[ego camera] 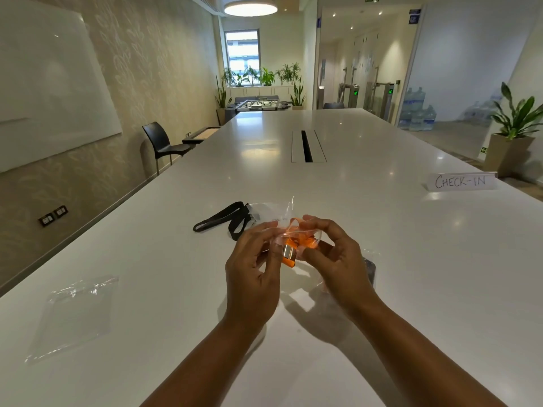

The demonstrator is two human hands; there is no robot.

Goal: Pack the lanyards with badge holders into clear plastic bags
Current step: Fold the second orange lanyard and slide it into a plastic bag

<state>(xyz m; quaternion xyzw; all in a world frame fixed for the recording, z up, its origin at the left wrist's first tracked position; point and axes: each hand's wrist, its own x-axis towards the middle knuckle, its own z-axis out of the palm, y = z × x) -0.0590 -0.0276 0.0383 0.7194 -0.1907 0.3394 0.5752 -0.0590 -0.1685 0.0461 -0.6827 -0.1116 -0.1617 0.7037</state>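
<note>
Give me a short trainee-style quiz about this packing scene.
1. True or false: the orange lanyard lies loose on the table.
2. The sign reads: A) EXIT B) CHECK-IN C) INFO.
3. Which lanyard lies unbagged?
Key: 1 false, the left hand and right hand hold it in a bag. 2 B. 3 The black lanyard.

Left hand [252,268], right hand [338,259] pinch bag [281,239] over lanyard [308,242].
</note>
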